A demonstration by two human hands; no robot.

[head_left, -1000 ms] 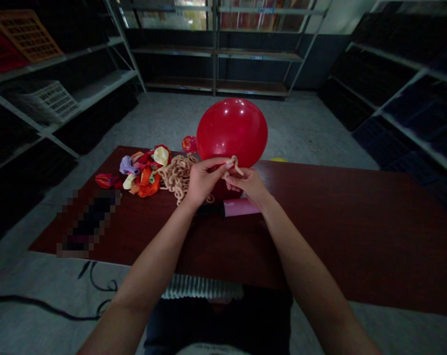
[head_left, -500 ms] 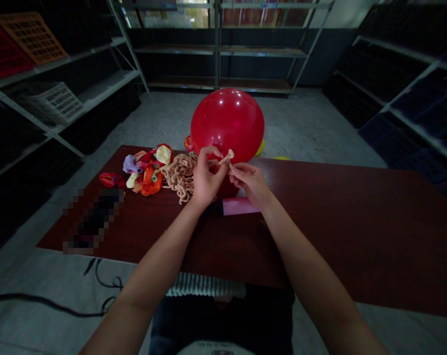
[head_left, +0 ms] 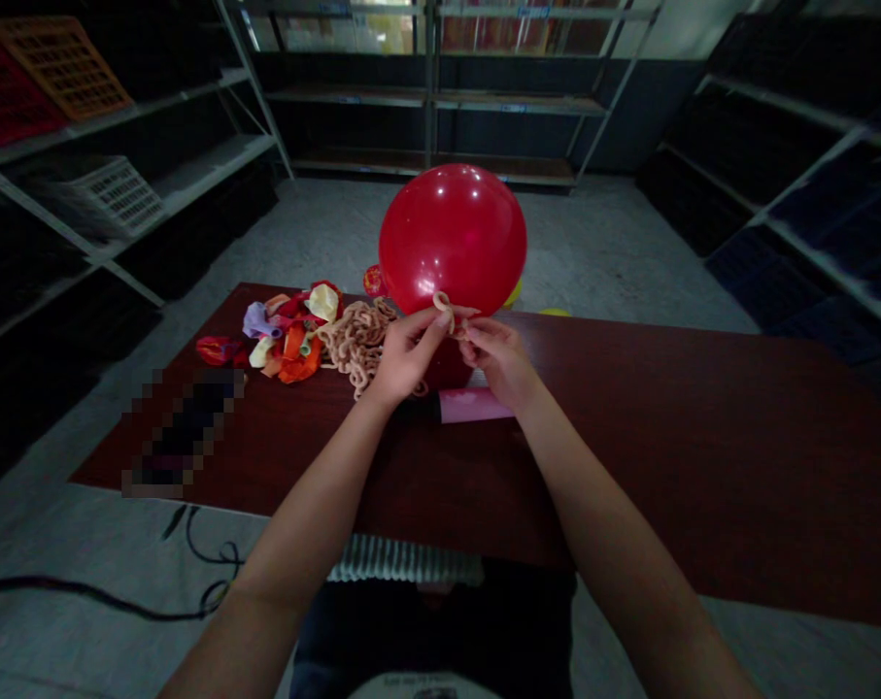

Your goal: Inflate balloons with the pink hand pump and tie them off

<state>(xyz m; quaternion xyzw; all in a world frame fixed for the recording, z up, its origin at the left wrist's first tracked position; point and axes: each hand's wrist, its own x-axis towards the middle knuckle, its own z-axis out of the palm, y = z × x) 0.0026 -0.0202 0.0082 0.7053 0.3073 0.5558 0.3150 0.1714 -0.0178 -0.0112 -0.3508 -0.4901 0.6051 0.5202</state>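
Both my hands work at one beige strand (head_left: 442, 302) in front of a large inflated red balloon (head_left: 451, 233). My left hand (head_left: 409, 357) pinches it between thumb and fingers, with a small loop standing above the thumb. The fingertips of my right hand (head_left: 499, 355) are closed on the strand's other side. Whether it is a soft cord or a limp long balloon I cannot tell. Just left of my left hand lies a tangled pile of similar strands (head_left: 353, 342). Below my right hand is a pink tube (head_left: 473, 405) with a dark end, partly hidden.
Several limp coloured balloons (head_left: 294, 340) are heaped at the table's far left. Nearer lies a blurred-out dark object (head_left: 192, 427). The dark red table (head_left: 688, 437) stretches far right. Yellow round shapes (head_left: 555, 313) show behind its edge. Shelves (head_left: 513, 102) surround the floor; a cable (head_left: 83, 597) lies left.
The beige strand went from a nearly straight piece pointing up right to a small loop over my left thumb. The red balloon has shifted very slightly up and right.
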